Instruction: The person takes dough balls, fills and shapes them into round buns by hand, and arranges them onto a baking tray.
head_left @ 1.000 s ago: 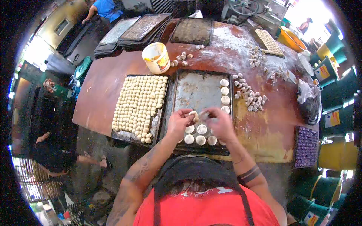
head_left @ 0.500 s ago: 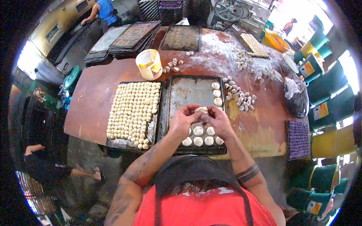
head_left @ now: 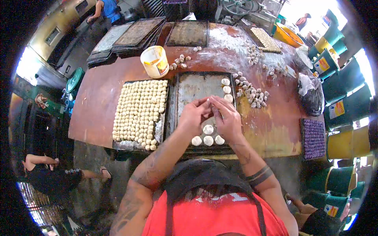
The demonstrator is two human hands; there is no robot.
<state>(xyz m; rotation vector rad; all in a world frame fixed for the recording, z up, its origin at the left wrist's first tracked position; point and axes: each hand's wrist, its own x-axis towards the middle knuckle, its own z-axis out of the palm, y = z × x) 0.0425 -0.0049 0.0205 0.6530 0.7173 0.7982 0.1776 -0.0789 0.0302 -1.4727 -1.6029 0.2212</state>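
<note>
My left hand and my right hand meet over a dark baking tray, fingers closed together around a piece of dough. Only a small pale bit of that dough shows; the fingers hide the rest. On the tray, round white dough balls sit near its front edge, and more dough balls line its right side. To the left, a second tray is packed with rows of small cream dough balls.
Floury lumps lie right of the tray. A white bucket stands behind it, beside stacked trays. A tray of purple pieces and a plastic bag are at the right edge. A person in blue stands far left.
My hands have risen slightly, and the right hand has turned over the dough, covering more of it. The view has shifted a little. At lower left, a person's arm has moved.
</note>
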